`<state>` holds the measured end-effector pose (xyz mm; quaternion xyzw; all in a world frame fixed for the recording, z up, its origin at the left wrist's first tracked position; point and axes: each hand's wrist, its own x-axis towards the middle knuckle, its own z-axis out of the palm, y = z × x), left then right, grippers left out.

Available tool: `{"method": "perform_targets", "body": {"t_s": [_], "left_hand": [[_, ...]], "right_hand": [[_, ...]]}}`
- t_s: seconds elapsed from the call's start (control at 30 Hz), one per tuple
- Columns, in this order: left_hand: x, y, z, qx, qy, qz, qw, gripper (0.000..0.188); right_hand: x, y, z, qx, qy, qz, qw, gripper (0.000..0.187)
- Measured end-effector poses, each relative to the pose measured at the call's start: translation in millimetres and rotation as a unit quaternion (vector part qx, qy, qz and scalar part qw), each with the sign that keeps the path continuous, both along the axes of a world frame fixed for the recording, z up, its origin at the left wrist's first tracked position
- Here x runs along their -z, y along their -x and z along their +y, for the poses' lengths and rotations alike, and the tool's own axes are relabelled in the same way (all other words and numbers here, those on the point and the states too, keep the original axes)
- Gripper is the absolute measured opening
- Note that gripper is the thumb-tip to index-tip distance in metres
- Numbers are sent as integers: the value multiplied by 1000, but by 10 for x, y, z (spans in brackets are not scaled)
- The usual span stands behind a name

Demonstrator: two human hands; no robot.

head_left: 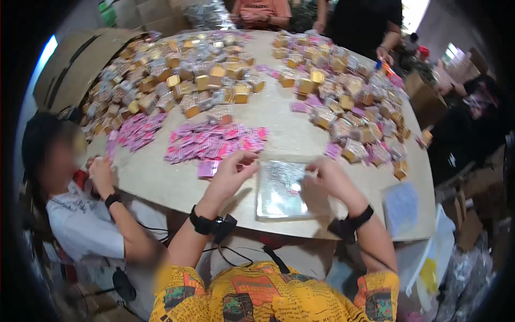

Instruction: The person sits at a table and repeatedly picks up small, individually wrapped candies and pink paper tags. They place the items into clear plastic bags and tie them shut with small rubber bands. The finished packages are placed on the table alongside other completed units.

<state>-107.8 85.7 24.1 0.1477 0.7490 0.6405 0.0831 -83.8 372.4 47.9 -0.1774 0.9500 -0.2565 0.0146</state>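
Observation:
A flat stack of clear plastic bags (280, 196) lies on the table near its front edge, between my hands. My left hand (234, 170) is just left of the stack, thumb and forefinger apart with nothing visible between them. Beyond it spreads a pile of small pink packets (206, 140), and one pink packet (207, 169) lies beside my left wrist. Over the stack's right side hovers my right hand (331, 180). Its fingers are bent and blurred by motion, so whether they hold anything cannot be seen.
Many bagged gold-lidded jars (204, 80) cover the table's far left, and more bagged jars (354, 129) its right side. A bluish plastic stack (401, 206) sits at the right front. A co-worker (88, 214) sits close on my left; others stand across the table. Cardboard boxes (424, 99) flank it.

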Motion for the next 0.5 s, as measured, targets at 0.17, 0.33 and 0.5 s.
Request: {"method": "perform_targets", "body": {"t_s": [0.17, 0.33, 0.5], "left_hand": [[-24, 91, -404, -135, 126, 111, 977, 22], [-78, 269, -643, -227, 297, 249, 893, 15], [-51, 625, -434, -241, 430, 300, 816, 18]], "right_hand": [[393, -169, -331, 4, -61, 43, 997, 12], [422, -145, -323, 8, -79, 29, 996, 11], [289, -204, -273, 18, -83, 44, 995, 10]]}}
